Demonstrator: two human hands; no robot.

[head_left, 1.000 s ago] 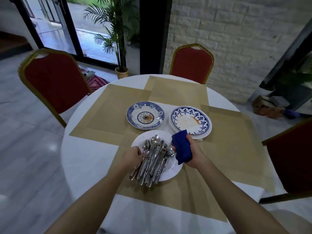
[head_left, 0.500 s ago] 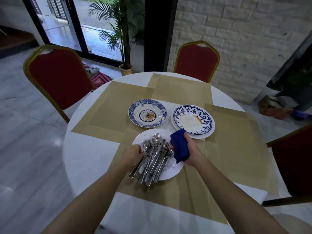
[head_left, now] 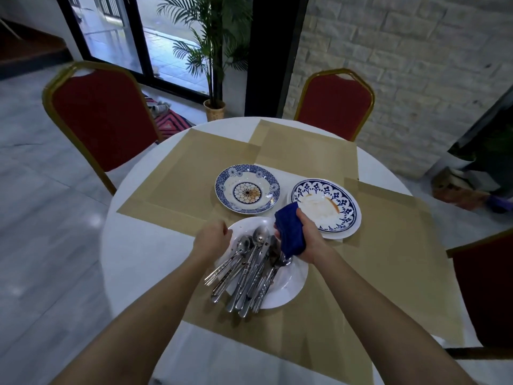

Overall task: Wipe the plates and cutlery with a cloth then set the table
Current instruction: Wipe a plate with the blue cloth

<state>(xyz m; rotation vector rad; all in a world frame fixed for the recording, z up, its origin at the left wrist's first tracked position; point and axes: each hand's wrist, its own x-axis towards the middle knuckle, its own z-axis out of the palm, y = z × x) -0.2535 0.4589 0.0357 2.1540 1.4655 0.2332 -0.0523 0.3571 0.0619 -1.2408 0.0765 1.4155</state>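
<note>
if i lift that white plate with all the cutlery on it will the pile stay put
The cutlery is a loose heap of smooth metal on a glossy white plate, so it would likely slide if tilted. It also overhangs the plate's near rim, so the load seems off-centre and apt to tip that way.

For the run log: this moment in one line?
right hand: grips blue cloth at cutlery piled on white plate | left hand: at plate rim, grip unclear | far-right plate: stained
</note>
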